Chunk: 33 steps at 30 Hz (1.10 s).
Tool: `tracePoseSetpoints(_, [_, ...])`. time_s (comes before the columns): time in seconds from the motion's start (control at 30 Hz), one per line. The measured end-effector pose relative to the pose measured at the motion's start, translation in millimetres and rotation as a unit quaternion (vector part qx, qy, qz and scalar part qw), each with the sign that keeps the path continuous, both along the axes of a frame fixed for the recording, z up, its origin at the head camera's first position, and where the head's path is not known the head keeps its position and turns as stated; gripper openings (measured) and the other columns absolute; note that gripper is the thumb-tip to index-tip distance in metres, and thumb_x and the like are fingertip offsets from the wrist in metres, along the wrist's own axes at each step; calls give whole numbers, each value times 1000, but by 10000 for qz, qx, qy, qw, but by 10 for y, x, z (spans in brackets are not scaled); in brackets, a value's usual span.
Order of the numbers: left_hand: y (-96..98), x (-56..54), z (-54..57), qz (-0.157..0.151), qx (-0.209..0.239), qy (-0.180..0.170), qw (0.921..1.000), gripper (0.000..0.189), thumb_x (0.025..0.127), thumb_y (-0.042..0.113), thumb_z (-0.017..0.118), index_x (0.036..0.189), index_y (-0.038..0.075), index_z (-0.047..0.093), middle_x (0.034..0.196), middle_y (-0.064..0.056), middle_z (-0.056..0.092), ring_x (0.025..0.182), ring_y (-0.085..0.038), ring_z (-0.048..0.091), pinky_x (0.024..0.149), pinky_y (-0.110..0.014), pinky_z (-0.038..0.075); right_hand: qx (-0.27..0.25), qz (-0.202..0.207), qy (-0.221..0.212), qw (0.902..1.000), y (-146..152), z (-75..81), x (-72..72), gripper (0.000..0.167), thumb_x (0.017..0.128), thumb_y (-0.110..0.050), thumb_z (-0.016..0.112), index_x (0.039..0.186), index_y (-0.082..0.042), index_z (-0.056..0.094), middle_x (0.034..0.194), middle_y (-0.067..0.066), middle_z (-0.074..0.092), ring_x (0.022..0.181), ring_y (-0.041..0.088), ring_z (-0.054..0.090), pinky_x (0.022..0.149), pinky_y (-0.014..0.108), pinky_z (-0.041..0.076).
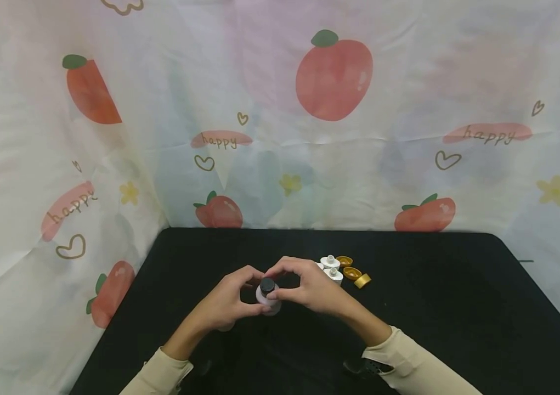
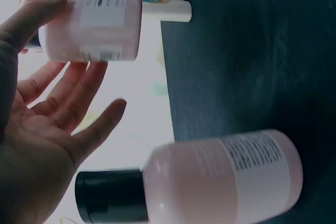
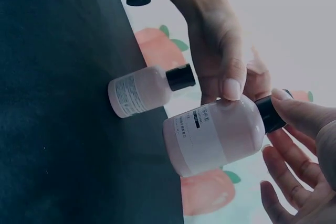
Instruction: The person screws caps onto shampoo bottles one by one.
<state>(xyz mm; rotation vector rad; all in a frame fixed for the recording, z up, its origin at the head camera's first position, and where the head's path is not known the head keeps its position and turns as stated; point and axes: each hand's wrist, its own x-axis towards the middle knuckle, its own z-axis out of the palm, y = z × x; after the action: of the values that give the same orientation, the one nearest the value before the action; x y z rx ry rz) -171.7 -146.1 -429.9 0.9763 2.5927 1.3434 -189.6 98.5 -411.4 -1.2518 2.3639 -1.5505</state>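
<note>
A pink lotion bottle [image 3: 218, 140] with a white label and a black cap [image 1: 267, 284] is held between both hands, its cap upward. My left hand [image 1: 227, 299] grips the body, thumb on the near side and fingers around the far side. The right hand [image 1: 311, 285] pinches the black cap between thumb and fingers. Beside my left hand a second pink bottle [image 2: 215, 179], also black-capped, stands on the black table [image 1: 428, 307]. The left hand mostly hides it in the head view.
Several white bottles [image 1: 332, 274] without caps stand beyond the right hand. Gold caps [image 1: 362, 281] lie just right of them. A patterned cloth [image 1: 270, 82] hangs behind the table and along its left side.
</note>
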Motion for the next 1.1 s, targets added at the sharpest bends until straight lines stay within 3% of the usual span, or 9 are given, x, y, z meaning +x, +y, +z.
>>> tracePoseSetpoints(0.4, [-153,-41,19,-555,-327,279,9975,39,87,34,82,120,26,62,112,13,64,102,-7,63,90,-34,54,47,-10,24,10000,-100,-47,54,31,87,-27,82,115,-22,70,110,-10,68,103,11,66,87,33,56])
tracePoseSetpoints(0.5, [-181,-46,30,-578,-468,345,9966,40,87,34,82,120,25,62,112,13,63,102,-7,62,90,-33,54,16,-16,54,10000,-124,-68,52,30,88,-25,82,115,-20,70,110,-8,68,103,12,67,88,34,55])
tracePoseSetpoints(0.7, [-244,-62,22,-560,-726,389,9950,41,86,35,83,119,22,63,111,14,64,100,-5,61,88,-36,55,-1,-21,-37,10000,-191,-108,53,29,89,-24,81,116,-19,71,109,-5,69,102,20,68,87,45,56])
tracePoseSetpoints(0.87, [-288,-83,17,-612,-822,240,9944,42,87,36,82,121,20,64,111,11,65,100,-6,62,88,-34,55,-6,-137,14,9999,-237,-147,48,28,88,-23,81,115,-19,72,109,-5,70,103,16,68,89,42,55])
tracePoseSetpoints(1.1, [-338,-114,-8,-649,-921,156,9935,42,87,33,83,121,17,64,111,8,66,100,-7,62,90,-42,56,-32,-86,74,9999,-292,-196,39,29,88,-22,82,114,-17,71,109,-5,70,103,14,67,90,38,55])
